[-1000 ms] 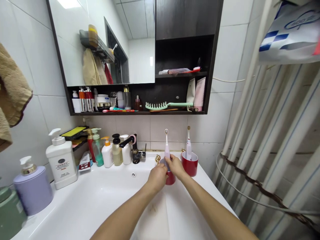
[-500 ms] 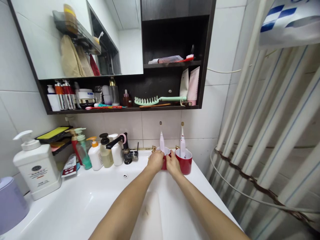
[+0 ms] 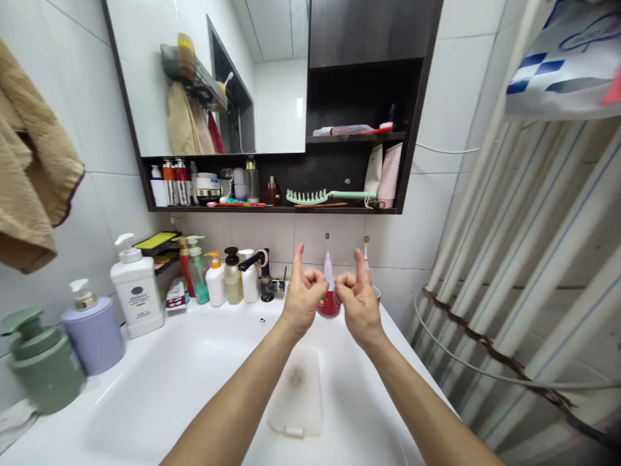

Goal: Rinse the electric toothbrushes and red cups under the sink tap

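My left hand (image 3: 305, 299) is raised above the sink (image 3: 213, 349), one finger stretched up and the others curled, with nothing in it. My right hand (image 3: 359, 301) mirrors it, also holding nothing. Between and behind them stands a red cup (image 3: 328, 306) with a pale pink electric toothbrush (image 3: 328, 266) upright in it. A second toothbrush (image 3: 367, 244) shows above my right hand, which mostly hides the other cup (image 3: 377, 294) on the sink's back right ledge.
A black faucet (image 3: 265, 278) rises at the back, with several pump bottles (image 3: 233, 285) to its left. A translucent lid-like tray (image 3: 308, 404) lies in the basin. Overhead hangs a mirror cabinet (image 3: 272, 210) with toiletries. White pipes (image 3: 509, 259) line the right side.
Both hands have let go of the left red cup, pulled back towards me and turned, each raising a finger. The camera view has shifted left, bringing in a green dispenser and a towel.
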A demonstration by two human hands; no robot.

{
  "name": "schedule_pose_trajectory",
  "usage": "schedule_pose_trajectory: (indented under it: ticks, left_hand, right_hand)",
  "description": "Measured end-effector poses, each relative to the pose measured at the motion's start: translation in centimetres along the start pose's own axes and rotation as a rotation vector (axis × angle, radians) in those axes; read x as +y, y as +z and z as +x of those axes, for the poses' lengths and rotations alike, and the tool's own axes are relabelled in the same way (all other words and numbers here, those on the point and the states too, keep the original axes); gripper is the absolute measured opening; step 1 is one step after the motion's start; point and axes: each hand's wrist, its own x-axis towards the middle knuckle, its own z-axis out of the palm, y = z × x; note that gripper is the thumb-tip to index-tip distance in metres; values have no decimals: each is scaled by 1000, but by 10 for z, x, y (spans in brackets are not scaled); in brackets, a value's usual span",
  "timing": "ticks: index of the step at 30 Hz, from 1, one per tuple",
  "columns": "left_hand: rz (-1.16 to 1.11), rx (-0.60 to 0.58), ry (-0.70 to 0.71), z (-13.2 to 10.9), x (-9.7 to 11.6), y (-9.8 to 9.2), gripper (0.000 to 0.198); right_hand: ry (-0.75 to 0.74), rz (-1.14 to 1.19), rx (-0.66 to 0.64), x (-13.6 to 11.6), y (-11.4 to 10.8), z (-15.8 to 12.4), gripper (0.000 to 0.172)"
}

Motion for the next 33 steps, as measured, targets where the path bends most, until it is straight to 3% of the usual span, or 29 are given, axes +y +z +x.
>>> schedule_pose_trajectory:
  ticks: [2, 5, 8, 9, 12, 16, 18, 21, 23, 27, 33]
  left_hand:
    - [-94, -64, 7, -11, 22, 5, 73]
    - [-183, -58, -25, -21, 34, 6, 72]
    - [-288, 38, -160, -24, 31, -1, 35]
    - [-310, 51, -236, -24, 29, -4, 32]
    - [-295, 9, -456, -23, 23, -8, 52]
    - [-218, 4, -563, -23, 10, -11, 58]
    - [-184, 42, -588, -28, -3, -16, 58]
    - [-108, 114, -668, -44, -30, -30, 56]
    - [-49, 151, -738, -57, -49, -40, 53]
    - [42, 142, -788, -71, -72, -52, 43]
    - [193, 57, -651, -63, -63, -47, 24]
  right_hand:
    - [-43, 192, -37, -21, 7, -9, 62]
    - [-14, 326, -48, -34, 12, -19, 61]
    - [105, 396, -13, -31, 14, -23, 29]
    - [149, 383, 0, -30, 15, -24, 21]
    - [217, 70, -2, -21, 18, -26, 44]
    - [215, -320, 1, 3, 13, -17, 46]
    - [216, -456, 50, 21, -1, -4, 43]
    - [239, -718, 173, 51, -33, 20, 23]
    - [299, -864, 207, 68, -53, 32, 24]
    - [391, -1047, 81, 90, -73, 39, 23]
    - [373, -1174, -73, 77, -81, 5, 24]
